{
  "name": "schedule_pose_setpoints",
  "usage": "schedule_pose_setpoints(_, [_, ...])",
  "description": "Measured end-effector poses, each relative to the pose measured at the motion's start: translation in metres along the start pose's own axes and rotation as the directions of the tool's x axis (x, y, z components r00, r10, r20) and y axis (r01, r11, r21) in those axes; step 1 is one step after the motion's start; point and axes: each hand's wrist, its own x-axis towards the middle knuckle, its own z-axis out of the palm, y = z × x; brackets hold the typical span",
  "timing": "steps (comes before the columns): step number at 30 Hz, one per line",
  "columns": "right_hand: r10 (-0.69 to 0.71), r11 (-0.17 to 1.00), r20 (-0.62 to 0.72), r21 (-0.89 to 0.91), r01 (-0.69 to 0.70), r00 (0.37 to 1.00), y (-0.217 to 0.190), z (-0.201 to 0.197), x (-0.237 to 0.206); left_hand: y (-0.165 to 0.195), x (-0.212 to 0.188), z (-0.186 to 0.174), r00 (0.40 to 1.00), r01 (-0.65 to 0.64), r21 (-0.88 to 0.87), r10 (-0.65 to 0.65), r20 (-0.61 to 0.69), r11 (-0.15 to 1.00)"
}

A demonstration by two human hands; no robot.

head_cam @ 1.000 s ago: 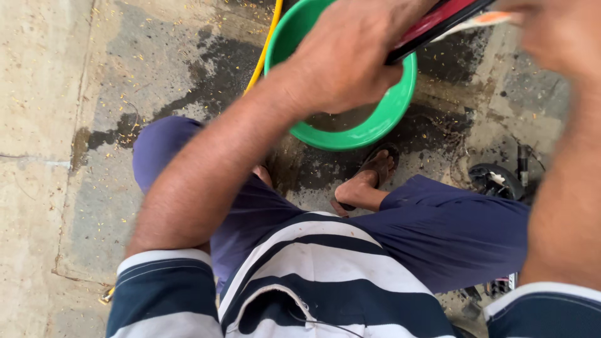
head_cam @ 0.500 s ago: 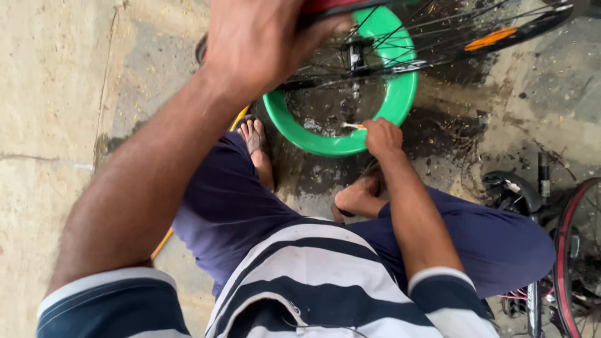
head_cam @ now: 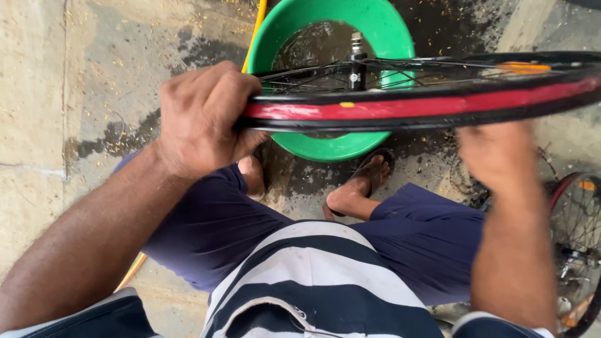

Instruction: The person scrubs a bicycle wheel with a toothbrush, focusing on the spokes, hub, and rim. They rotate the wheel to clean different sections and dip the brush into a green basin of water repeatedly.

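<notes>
My left hand grips the left end of a bicycle wheel, a black rim with a red strip, thin spokes and a hub axle. I hold the wheel flat in front of me, above a green basin with dark water in it. My right hand is blurred and sits just under the rim on the right side; whether it grips the rim is unclear. I sit with dark blue trousers and a striped shirt, my sandalled feet next to the basin.
A yellow hose runs past the basin's left side over wet, stained concrete. Another bicycle wheel and metal parts lie at the right edge.
The wheel has come down and toward me, now lying flat across the view. My left hand moved down with the rim. My right hand rose from the basin edge to the rim.
</notes>
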Motion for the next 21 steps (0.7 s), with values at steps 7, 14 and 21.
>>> schedule_pose_setpoints(7, [-0.027,0.981,0.335,-0.170,0.089,0.942,0.025,0.019,0.033,0.002,-0.001,-0.006,1.000,0.007,0.021,-0.008,0.019,1.000])
schedule_pose_setpoints(14, [-0.057,0.990,0.217,0.137,0.028,0.975,0.045,0.021,0.015,0.001,0.009,-0.008,0.998,-0.047,0.042,0.049,-0.027,0.998])
schedule_pose_setpoints(21, [-0.008,0.997,0.181,-0.068,0.021,0.983,0.015,-0.021,0.013,0.003,0.015,-0.009,0.987,-0.114,0.133,0.127,-0.099,0.985])
